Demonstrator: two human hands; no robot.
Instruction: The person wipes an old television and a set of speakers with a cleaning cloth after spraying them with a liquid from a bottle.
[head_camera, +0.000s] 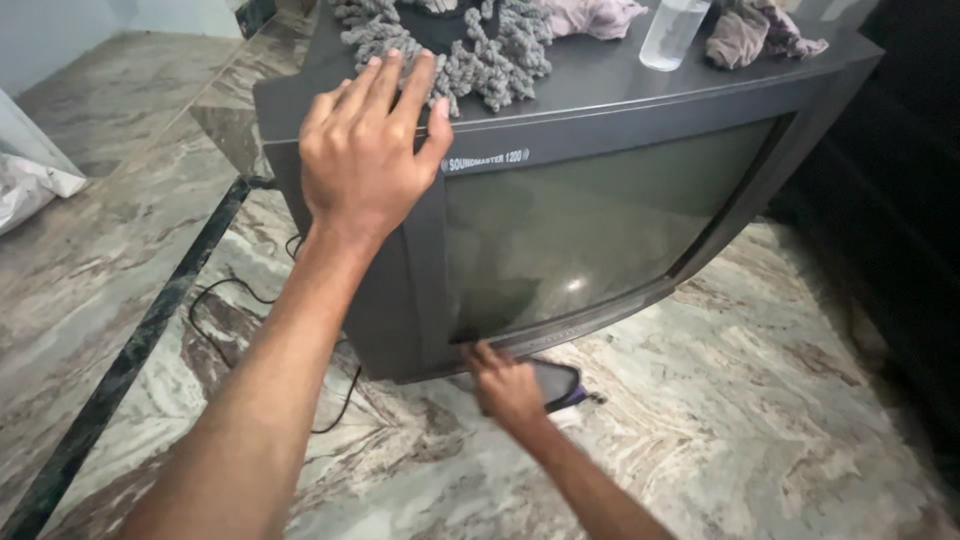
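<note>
- Polished marble floor (760, 420) in swirled grey and brown, crossed by a dark inlaid stripe (130, 360) at left.
- Standing on that floor: bulky dark grey tube television with a curved glass screen (590, 220), tilted in view, its top running up toward the upper right.
- Left hand (365, 150) laid flat on the television's top front corner, palm down; fingers (385, 85) stretched out and slightly spread, tips just touching a shaggy grey microfibre mop head (480, 50). Gripping nothing, only pressing on the casing.
- Right hand (505, 385) low at the television's bottom front edge, fingers (485, 355) curled up against the lower bezel; whether hooked under the edge or just touching, cannot tell.
- Just beside that hand, on the floor under the set: dark flat oval-ended object with a purple rim (558, 383), partly hidden.
- Thin black cable (230, 300) looping across the floor left of the television.
- On top of the set, beyond the mop head: crumpled pale pink cloth (595, 15), clear plastic bottle (672, 35), crumpled mauve rag (755, 35).
- White plastic bag (30, 185) at far left.
</note>
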